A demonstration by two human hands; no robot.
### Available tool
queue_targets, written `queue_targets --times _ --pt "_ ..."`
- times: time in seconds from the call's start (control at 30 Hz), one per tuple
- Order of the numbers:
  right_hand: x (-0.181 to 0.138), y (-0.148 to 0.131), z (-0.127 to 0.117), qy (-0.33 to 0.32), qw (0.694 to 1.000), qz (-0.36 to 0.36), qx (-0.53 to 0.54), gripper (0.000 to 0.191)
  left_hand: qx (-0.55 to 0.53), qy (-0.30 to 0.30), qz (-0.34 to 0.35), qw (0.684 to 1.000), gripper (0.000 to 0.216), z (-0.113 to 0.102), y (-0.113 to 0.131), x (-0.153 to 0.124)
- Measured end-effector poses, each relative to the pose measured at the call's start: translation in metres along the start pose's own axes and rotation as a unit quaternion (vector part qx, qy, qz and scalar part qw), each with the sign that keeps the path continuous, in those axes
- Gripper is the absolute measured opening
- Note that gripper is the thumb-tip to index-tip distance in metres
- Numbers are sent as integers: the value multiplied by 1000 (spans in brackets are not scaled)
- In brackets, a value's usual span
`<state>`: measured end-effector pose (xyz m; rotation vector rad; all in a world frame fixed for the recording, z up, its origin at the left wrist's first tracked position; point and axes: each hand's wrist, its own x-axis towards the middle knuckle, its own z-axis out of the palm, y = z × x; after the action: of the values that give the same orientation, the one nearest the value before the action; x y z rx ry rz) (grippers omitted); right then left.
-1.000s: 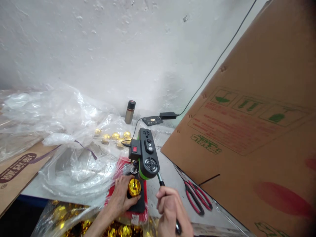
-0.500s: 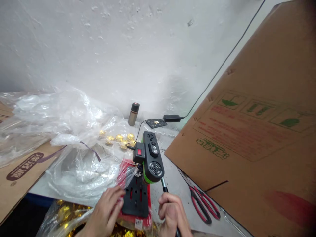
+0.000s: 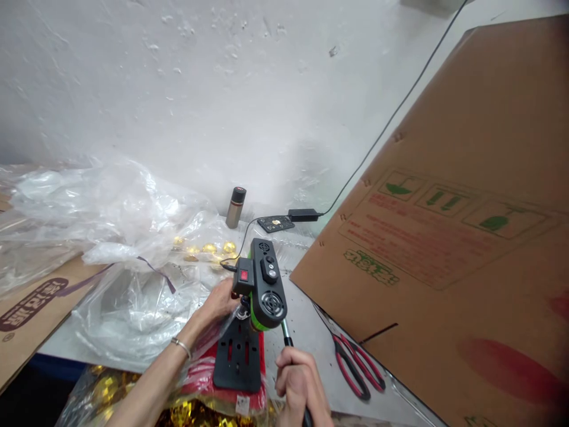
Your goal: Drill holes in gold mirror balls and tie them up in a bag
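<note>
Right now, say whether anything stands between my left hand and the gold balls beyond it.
Yes: in this view, the black cable loops in front of the nearest gold balls; clear plastic veils those farther left.

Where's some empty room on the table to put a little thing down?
A mostly bare strip of table runs between the black machine and the red-handled tool, with the right hand on a lever beside it. Nothing sits on the black plate. Plastic crowds the left; gold balls and a bottle crowd behind.
</note>
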<state>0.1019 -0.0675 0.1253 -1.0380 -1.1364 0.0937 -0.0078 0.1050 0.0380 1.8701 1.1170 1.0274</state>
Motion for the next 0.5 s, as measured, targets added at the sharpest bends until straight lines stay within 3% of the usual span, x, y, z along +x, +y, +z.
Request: queue_targets --times 0.07,0.13,0.2,0.27,0.33,0.4,0.5 --pt "6 -2 2 3 1000 -9 10 34 -24 18 -31 999 34 -8 5 -15" --pt "13 -3 3 5 999 -41 21 33 -113 49 -107 987 51 -17 13 -34" --pt "22 -4 3 -2 996 -79 28 33 -269 68 -189 942 57 -25 24 -58" --pt "29 -5 3 -11 994 -101 32 33 -411 70 -226 881 55 -27 34 -82" --pt "35 -7 3 -18 994 -101 31 32 -465 58 -247 848 51 -23 39 -102" --pt "37 -9 2 -22 994 -100 28 31 -449 32 -274 850 59 -12 37 -115" --pt "38 -10 1 -29 994 -97 26 31 -346 18 -275 897 78 6 24 -122"
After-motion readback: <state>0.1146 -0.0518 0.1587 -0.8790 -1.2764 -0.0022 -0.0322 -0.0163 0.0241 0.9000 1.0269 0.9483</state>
